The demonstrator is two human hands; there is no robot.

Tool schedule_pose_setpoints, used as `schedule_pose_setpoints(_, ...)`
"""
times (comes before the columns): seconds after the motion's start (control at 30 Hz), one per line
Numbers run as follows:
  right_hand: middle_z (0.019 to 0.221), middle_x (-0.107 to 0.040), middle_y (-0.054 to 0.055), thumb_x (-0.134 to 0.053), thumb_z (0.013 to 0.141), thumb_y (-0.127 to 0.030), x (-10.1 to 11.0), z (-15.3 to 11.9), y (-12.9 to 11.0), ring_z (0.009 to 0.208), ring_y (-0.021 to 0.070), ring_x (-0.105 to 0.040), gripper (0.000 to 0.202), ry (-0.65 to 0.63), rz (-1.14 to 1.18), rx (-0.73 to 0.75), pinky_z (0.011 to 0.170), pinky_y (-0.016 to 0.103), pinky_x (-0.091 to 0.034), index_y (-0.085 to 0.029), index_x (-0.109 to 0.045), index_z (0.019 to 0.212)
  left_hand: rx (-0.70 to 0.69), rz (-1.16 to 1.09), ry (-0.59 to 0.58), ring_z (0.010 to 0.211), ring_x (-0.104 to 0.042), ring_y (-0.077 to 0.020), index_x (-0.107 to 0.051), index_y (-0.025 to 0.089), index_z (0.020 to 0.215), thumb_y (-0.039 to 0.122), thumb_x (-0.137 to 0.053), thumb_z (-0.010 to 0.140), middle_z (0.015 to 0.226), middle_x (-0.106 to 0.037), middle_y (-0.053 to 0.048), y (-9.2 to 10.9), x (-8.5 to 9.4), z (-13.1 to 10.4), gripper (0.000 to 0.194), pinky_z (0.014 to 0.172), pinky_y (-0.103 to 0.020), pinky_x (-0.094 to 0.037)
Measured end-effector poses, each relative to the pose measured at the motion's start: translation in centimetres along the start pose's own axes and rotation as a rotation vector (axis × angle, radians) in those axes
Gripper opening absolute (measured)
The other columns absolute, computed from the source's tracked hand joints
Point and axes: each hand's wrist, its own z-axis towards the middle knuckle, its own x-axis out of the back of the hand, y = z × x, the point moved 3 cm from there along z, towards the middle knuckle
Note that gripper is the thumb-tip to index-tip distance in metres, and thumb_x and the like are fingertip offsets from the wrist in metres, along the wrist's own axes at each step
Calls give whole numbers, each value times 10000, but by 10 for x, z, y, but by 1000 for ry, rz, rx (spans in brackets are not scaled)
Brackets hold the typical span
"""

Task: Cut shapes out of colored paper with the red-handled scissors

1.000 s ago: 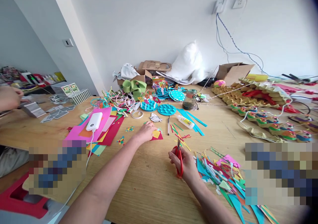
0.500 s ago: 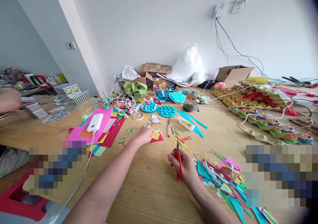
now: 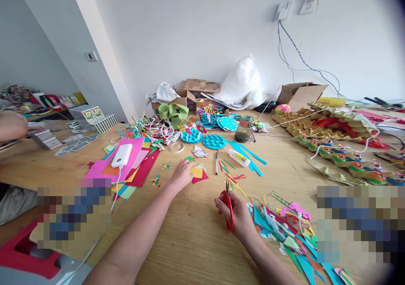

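Note:
My right hand (image 3: pixel 236 211) is closed on red-handled scissors (image 3: pixel 228 207), whose metal blades point away from me. To its left and farther forward, my left hand (image 3: pixel 184 174) rests palm down over small paper pieces, its fingers stretched out. A yellow paper piece (image 3: pixel 196 173) lies on a red one (image 3: pixel 204 176) beside its fingertips, and a green scrap (image 3: pixel 190 159) shows just beyond them. Thin colored paper strips (image 3: pixel 234 177) lie past the scissors' tips.
Ahead are a pen (image 3: pixel 217 163), a glue bottle (image 3: pixel 238 157), a fish cutout (image 3: pixel 200 151) and blue round plates (image 3: pixel 214 141). Paper scraps (image 3: pixel 291 230) pile at right; a white power bank (image 3: pixel 122 155) lies on colored sheets at left. Another person's hand (image 3: pixel 14 125) is far left.
My left hand has shifted slightly left, and its fingers have moved off the edge of the yellow paper, with more green showing. The scissors stay in my right hand. The view has turned a little.

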Motion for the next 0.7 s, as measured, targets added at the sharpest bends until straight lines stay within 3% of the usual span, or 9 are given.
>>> schedule_pose_setpoints(0.23,630,-568,15,-651,741,-402,-1,0,1,576,175,-517,243,-9,-12,-6,541,271,-402,-185,-544,721,174,-375,68,922,-545,-207,-676,176,833,-11,-596,614,852,-635,-53,-12,-3,-4,298,899,-343,-396)
schedule_pose_setpoints(0.37,645,-572,18,-644,744,-398,0,1,1,583,178,-519,237,-14,-22,-7,548,276,-409,-184,-544,735,250,-508,14,676,-563,-154,-665,160,695,25,-629,604,700,-643,-27,-21,-3,-4,166,717,-299,-455)
schedule_pose_setpoints(0.47,648,-571,18,-645,743,-408,0,1,1,584,177,-520,244,-15,-6,-8,551,278,-415,-184,-547,740,289,-654,-15,616,-562,-138,-659,145,674,87,-679,588,643,-639,-22,-21,4,-8,106,627,-264,-449)
schedule_pose_setpoints(0.6,637,-563,16,-657,729,-454,2,0,-5,568,171,-519,295,14,39,-34,528,269,-409,-185,-538,737,311,-880,-25,644,-582,-119,-658,137,747,185,-697,617,722,-660,-32,1,20,-21,144,634,-244,-447)
schedule_pose_setpoints(0.7,624,-554,7,-661,728,-484,5,-1,-11,544,150,-487,330,51,95,-54,509,254,-397,-184,-527,762,440,-1420,-49,626,-569,-104,-650,133,729,191,-781,520,695,-630,-13,31,23,-32,253,582,-218,-420)
